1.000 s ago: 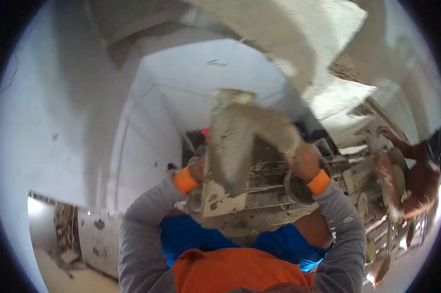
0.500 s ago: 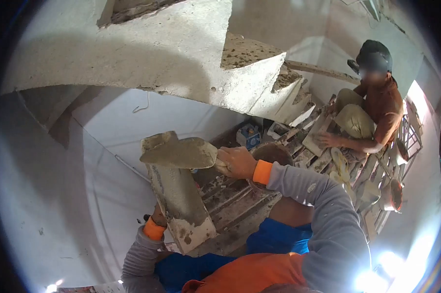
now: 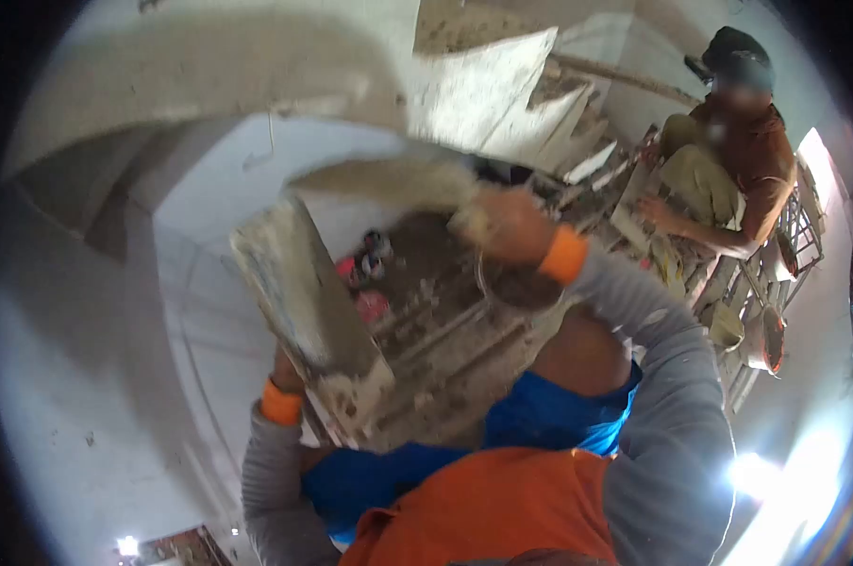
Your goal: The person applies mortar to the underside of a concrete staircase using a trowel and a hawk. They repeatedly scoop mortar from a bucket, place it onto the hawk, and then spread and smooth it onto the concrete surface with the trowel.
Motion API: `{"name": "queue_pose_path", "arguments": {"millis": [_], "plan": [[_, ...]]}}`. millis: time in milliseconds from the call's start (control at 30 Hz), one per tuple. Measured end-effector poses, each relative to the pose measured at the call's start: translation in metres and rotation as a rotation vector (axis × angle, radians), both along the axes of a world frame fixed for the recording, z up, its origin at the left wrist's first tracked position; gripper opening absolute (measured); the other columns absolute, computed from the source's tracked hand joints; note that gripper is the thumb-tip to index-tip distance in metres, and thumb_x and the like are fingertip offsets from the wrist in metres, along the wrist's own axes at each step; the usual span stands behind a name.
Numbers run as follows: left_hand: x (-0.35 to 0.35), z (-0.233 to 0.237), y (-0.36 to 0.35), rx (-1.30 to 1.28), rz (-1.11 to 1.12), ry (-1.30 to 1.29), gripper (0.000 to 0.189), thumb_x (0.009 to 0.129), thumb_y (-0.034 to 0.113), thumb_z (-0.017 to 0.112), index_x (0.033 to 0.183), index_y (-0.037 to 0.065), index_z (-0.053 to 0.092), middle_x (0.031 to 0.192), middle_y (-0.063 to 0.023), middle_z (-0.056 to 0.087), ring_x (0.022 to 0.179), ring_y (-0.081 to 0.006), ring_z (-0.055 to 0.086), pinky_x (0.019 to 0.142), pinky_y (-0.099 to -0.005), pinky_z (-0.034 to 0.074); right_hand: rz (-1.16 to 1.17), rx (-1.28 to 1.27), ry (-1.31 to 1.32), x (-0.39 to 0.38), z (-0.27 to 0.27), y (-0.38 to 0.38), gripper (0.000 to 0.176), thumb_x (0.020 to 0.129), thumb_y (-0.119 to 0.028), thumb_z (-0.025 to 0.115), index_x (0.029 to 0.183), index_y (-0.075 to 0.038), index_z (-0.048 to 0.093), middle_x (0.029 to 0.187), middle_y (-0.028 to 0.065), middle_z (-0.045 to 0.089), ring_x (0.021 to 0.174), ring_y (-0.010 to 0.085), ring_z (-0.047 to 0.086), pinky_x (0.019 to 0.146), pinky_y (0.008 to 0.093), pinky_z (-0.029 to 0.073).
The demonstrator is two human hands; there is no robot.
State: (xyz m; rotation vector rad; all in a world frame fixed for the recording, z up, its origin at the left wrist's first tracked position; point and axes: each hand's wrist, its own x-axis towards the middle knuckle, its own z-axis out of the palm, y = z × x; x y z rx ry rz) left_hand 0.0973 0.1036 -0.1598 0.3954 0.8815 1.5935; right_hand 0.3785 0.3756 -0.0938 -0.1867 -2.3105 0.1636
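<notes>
My left hand holds a long pale block from its left side, with the fingers hidden behind it. The block stands tilted in front of me, with grey mortar smeared along its upper face. My right hand, blurred by motion, is closed round the handle of a trowel. Its mortar-coated blade points left, just above the block's far end.
A bucket stands below my right hand on wooden slats. Pink items lie beyond the block. Concrete stairs overhang ahead. A co-worker crouches at right near more buckets.
The trowel has come off the block's far end and shifted right and up with my right hand. The block has moved slightly left and tilted, and the view has shifted.
</notes>
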Motion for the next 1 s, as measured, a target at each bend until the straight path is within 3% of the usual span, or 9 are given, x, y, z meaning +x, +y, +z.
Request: {"name": "queue_pose_path", "arguments": {"millis": [67, 133, 200, 333, 467, 600, 767, 833, 1000], "plan": [[-0.012, 0.0, -0.013, -0.019, 0.068, 0.073, 0.052, 0.094, 0.032, 0.043, 0.137, 0.007, 0.027, 0.135, -0.0103, 0.038, 0.118, -0.0223, 0.044, 0.097, -0.0375, 0.041, 0.1, -0.061, -0.046, 0.036, 0.009, 0.024, 0.026, 0.074, -0.024, 0.069, 0.088, -0.004, 0.06, 0.076, 0.0113, 0.062, 0.059, 0.0292, 0.06, 0.051, 0.0369, 0.047], [-0.022, 0.0, -0.023, -0.027, 0.129, 0.137, 0.053, 0.094, 0.032, 0.043, 0.137, 0.007, 0.027, 0.135, -0.0104, 0.038, 0.118, -0.0224, 0.044, 0.097, -0.0374, 0.041, -0.256, -0.004, -0.136, 0.074, 0.007, 0.025, 0.018, 0.075, -0.019, 0.066, 0.08, -0.005, 0.058, 0.075, 0.0136, 0.06, 0.063, 0.0275, 0.06, 0.055, 0.0362, 0.047], [-0.028, -0.001, -0.027, -0.022, 0.173, 0.18, 0.053, 0.094, 0.032, 0.043, 0.137, 0.007, 0.027, 0.135, -0.0104, 0.038, 0.118, -0.0224, 0.044, 0.096, -0.0373, 0.041, -0.146, -0.36, -0.045, 0.105, -0.003, 0.017, 0.018, 0.074, -0.019, 0.065, 0.079, -0.005, 0.056, 0.075, 0.0144, 0.059, 0.065, 0.0311, 0.059, 0.059, 0.0405, 0.047], [-0.035, -0.003, -0.033, -0.009, 0.227, 0.243, 0.053, 0.094, 0.033, 0.043, 0.137, 0.007, 0.027, 0.134, -0.0105, 0.039, 0.117, -0.0224, 0.045, 0.096, -0.0371, 0.042, -0.566, -0.23, -0.457, 0.189, -0.136, 0.033, 0.023, 0.071, -0.019, 0.065, 0.085, -0.003, 0.056, 0.076, 0.0167, 0.059, 0.073, 0.039, 0.058, 0.065, 0.0461, 0.046], [-0.043, 0.002, -0.045, -0.015, 0.288, 0.301, 0.053, 0.094, 0.034, 0.043, 0.137, 0.006, 0.026, 0.134, -0.0106, 0.039, 0.117, -0.0224, 0.045, 0.095, -0.037, 0.042, -0.586, -0.362, -0.884, 0.217, -0.16, 0.031, 0.036, 0.068, -0.025, 0.064, 0.099, -0.006, 0.057, 0.081, 0.0202, 0.061, 0.08, 0.0382, 0.059, 0.07, 0.0461, 0.047], [-0.05, 0.012, -0.057, -0.011, 0.358, 0.319, 0.053, 0.094, 0.034, 0.042, 0.136, 0.006, 0.026, 0.133, -0.0107, 0.04, 0.116, -0.0224, 0.046, 0.095, -0.0368, 0.043, -0.647, -0.188, -0.965, 0.203, -0.139, 0.049, 0.038, 0.069, -0.031, 0.063, 0.096, -0.003, 0.059, 0.08, 0.0189, 0.061, 0.076, 0.0379, 0.06, 0.07, 0.0463, 0.048], [-0.033, 0.015, -0.058, -0.018, 0.447, 0.23, 0.054, 0.094, 0.035, 0.042, 0.136, 0.006, 0.026, 0.132, -0.0108, 0.04, 0.115, -0.0225, 0.046, 0.094, -0.0366, 0.043, -0.675, -0.101, -1.32, 0.114, -0.079, 0.074, 0.024, 0.073, -0.019, 0.055, 0.088, -0.003, 0.065, 0.088, 0.0185, 0.065, 0.086, 0.0329, 0.063, 0.072, 0.0404, 0.051], [-0.025, 0.011, -0.053, 0.003, 0.434, 0.303, 0.054, 0.094, 0.035, 0.042, 0.136, 0.006, 0.026, 0.132, -0.0108, 0.041, 0.115, -0.0225, 0.046, 0.094, -0.0365, 0.044, -0.598, 0.026, -1.447, 0.077, -0.096, 0.087, 0.02, 0.074, -0.018, 0.055, 0.082, -0.005, 0.068, 0.085, 0.0167, 0.066, 0.083, 0.0308, 0.065, 0.07, 0.0375, 0.052], [-0.026, 0.011, -0.056, 0.002, 0.222, 1.308, 0.05, 0.095, 0.035, 0.038, 0.134, 0.006, 0.028, 0.133, -0.0102, 0.04, 0.115, -0.0248, 0.047, 0.094, -0.0394, 0.044, -0.411, 0.309, -1.36, 0.022, -0.135, 0.068, 0.015, 0.076, -0.018, 0.058, 0.079, -0.009, 0.069, 0.08, 0.0104, 0.067, 0.077, 0.0255, 0.066, 0.066, 0.0349, 0.052]]}}
